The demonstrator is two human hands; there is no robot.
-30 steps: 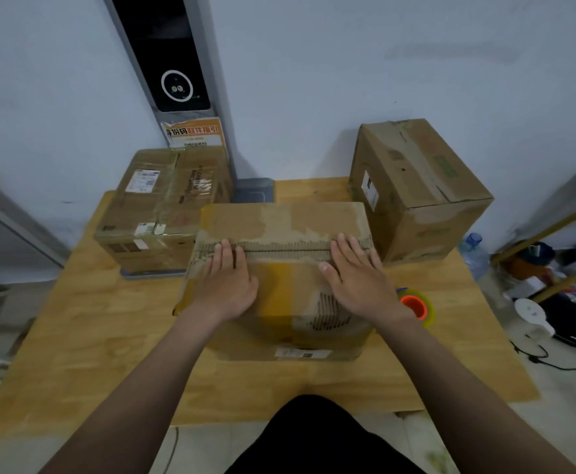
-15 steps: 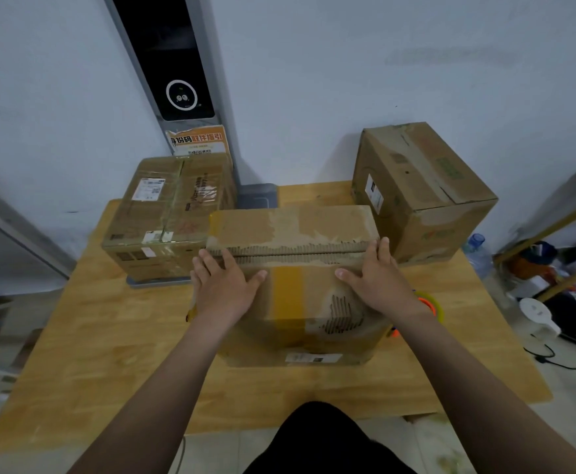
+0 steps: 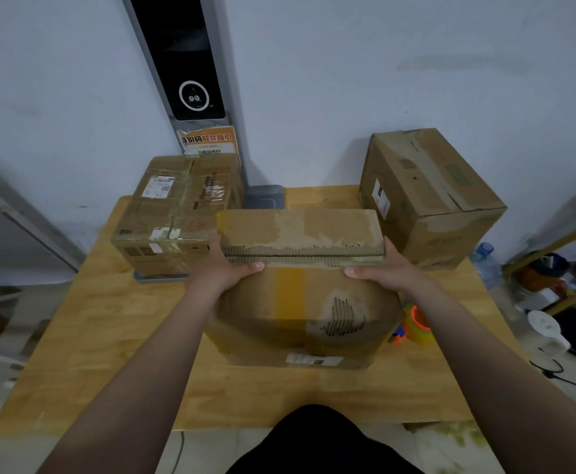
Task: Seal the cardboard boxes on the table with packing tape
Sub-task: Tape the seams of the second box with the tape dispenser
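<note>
A worn cardboard box (image 3: 300, 316) stands in the middle of the wooden table (image 3: 115, 354), its two top flaps meeting at a ragged seam. My left hand (image 3: 225, 268) grips the box's left side, thumb lying on the near flap. On the opposite side my right hand (image 3: 382, 268) holds it the same way. A roll of packing tape (image 3: 418, 323) with an orange core lies on the table just right of the box, partly hidden by it.
A taped box (image 3: 177, 213) with labels sits at the back left, and a taller box (image 3: 430, 196) at the back right. A grey device (image 3: 266, 196) stands against the wall behind. A water bottle (image 3: 483, 258) and clutter lie off the table's right edge.
Both hands slid from lying flat on the box's top outward to its left and right sides, thumbs staying on top. The view has moved closer.
</note>
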